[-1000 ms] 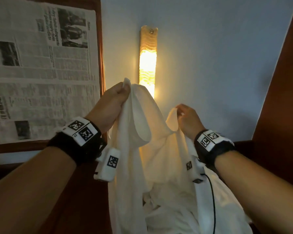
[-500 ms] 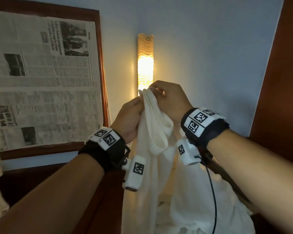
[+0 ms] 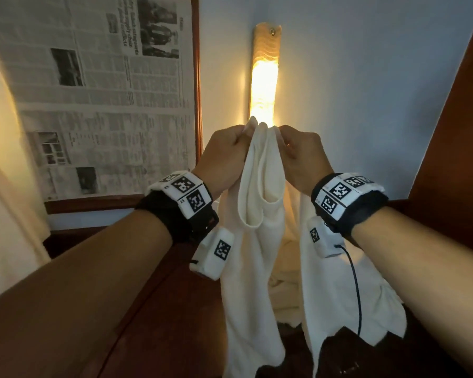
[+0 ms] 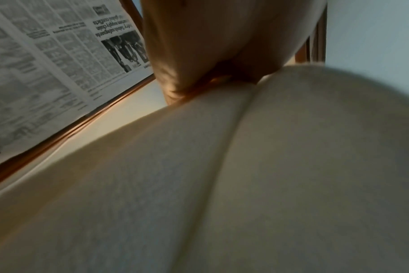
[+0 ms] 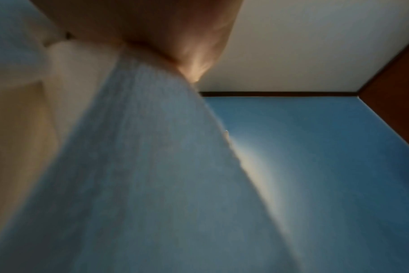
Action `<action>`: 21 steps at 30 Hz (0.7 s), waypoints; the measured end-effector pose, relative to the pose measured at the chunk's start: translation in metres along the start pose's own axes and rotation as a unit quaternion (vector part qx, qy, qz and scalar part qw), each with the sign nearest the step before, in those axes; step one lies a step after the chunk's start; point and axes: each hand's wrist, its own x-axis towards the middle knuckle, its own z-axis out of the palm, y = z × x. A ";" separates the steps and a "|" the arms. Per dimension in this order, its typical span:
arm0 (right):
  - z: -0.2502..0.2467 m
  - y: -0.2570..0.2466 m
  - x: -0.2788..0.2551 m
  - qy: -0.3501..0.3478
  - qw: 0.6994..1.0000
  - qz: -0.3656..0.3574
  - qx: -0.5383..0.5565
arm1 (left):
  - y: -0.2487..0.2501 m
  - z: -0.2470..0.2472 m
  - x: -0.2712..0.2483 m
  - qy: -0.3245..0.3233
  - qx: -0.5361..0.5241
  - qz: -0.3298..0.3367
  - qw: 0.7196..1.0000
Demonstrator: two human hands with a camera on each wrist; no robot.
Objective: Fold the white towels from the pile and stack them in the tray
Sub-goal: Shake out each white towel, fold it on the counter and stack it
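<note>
Pinching the white towel [image 3: 260, 214] by its top edge, your left hand [image 3: 224, 156] and right hand [image 3: 303, 156] met just below the lit wall lamp [image 3: 265, 72]; the cloth hung doubled beneath that lamp, right of the framed newspaper [image 3: 93, 91].

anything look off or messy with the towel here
Nothing looks damaged or spilled. The towel hangs unevenly from both hands, left hand and right hand, pinching its top together, with a loose loop sagging between them and its bottom edge ragged.

Head view forward; wrist views upward, close.
</note>
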 end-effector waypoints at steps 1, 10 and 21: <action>0.004 -0.004 -0.006 0.000 1.000 -0.012 -0.015 | -0.001 -0.005 -0.005 0.000 -0.001 -0.001 1.000; 0.043 -0.036 -0.053 -0.056 0.991 -0.003 -0.124 | 0.008 -0.063 -0.041 0.029 -0.012 -0.029 0.999; 0.043 -0.032 -0.082 -0.031 0.955 0.291 -0.046 | 0.034 -0.164 -0.078 0.091 -0.011 -0.072 0.993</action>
